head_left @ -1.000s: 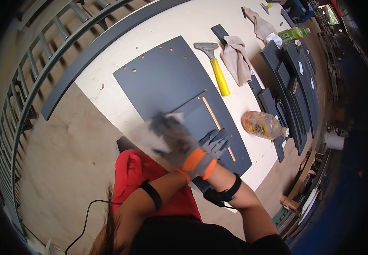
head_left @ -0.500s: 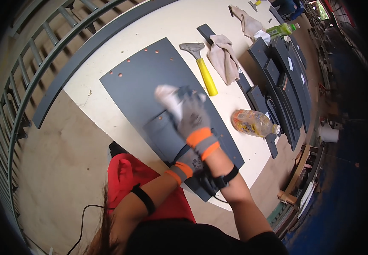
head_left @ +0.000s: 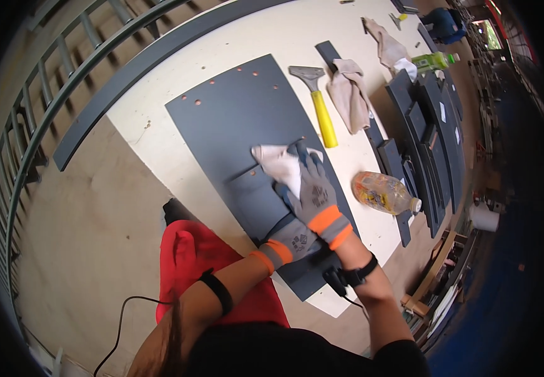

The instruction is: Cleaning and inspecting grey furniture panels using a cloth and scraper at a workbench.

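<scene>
A large dark grey panel [head_left: 234, 116] with small drilled holes lies on the white tabletop. My right hand [head_left: 316, 191], in a grey glove with an orange cuff, is closed on a pale cloth [head_left: 279, 166] and presses it against the panel. A smaller grey board [head_left: 253, 193] rests over the panel's near part. My left hand [head_left: 294, 242], gloved the same way, holds this board at its near end; its fingers are partly hidden. Beyond my right hand lies a scraper [head_left: 323, 116] with a yellow handle.
Right of the panel lies a clear plastic bottle [head_left: 382, 192]. Beige cloths [head_left: 349, 94] and stacked dark boards [head_left: 432, 138] lie farther right, near a green bottle [head_left: 432, 61]. A long grey strip [head_left: 127, 85] runs along the left table edge beside a metal rail [head_left: 52, 107].
My right hand and the cloth have shifted right and slightly nearer in the picture. The whole scene has also shifted a little to the right. Both hands keep their hold.
</scene>
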Demonstrator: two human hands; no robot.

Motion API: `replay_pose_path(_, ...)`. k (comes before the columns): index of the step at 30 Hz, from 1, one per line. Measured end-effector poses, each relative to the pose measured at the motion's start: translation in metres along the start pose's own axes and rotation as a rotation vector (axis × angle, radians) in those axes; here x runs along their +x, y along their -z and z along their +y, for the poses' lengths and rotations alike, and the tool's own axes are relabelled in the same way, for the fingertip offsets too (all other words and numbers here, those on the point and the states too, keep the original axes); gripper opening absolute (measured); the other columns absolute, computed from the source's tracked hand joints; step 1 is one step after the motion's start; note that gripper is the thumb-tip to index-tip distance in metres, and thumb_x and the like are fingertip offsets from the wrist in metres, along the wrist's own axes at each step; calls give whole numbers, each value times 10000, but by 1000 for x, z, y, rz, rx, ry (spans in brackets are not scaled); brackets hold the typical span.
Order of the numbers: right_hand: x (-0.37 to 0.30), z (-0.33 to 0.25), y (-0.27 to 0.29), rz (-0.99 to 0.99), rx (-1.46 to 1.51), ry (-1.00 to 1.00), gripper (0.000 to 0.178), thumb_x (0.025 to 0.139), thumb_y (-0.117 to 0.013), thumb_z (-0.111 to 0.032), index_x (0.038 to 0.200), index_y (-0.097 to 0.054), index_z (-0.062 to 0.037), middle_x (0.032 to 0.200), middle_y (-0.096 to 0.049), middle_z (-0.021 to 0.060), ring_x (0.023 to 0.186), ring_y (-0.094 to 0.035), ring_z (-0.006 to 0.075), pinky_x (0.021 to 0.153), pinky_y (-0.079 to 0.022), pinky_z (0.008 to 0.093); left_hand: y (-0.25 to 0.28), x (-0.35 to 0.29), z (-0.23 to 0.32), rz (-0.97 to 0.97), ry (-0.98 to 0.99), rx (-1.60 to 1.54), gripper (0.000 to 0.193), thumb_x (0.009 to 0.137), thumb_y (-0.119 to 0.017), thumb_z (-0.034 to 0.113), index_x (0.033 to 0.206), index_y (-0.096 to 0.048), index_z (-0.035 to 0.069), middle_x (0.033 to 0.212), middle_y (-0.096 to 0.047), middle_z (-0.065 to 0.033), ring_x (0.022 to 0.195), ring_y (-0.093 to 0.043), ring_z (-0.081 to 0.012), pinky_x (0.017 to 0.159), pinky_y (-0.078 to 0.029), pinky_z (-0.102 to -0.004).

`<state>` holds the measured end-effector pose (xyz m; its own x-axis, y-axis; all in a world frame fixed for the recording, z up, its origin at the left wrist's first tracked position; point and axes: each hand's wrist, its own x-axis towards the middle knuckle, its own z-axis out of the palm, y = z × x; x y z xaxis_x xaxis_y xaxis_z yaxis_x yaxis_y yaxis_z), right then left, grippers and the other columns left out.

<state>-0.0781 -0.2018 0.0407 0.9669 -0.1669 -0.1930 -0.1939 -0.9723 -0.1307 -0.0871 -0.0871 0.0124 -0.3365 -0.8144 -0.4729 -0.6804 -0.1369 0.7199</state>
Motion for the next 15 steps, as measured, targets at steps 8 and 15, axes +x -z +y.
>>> replay_pose_path(8, 30, -96, 12, -41, 357, 318, 600, 845, -571, -244, 1418, -470, -96, 1502, -389, 91, 1447, -269, 258, 1206, -168, 408, -28, 28, -25, 918, -154, 427, 605, 916, -400, 354, 1447, -350, 69, 1520, -350, -183, 1444, -296, -326, 1190, -201, -506)
replay_pose_path(15, -11, -63, 14, -177, 83, 482, 565, 855, -569, -283, 1389, -498, -114, 1498, -405, 67, 1438, -288, 234, 1200, -191, 399, -40, 38, -31, 870, -137, 466, 595, 921, -395, 345, 1449, -353, 74, 1520, -348, -183, 1446, -293, -323, 1194, -189, -507)
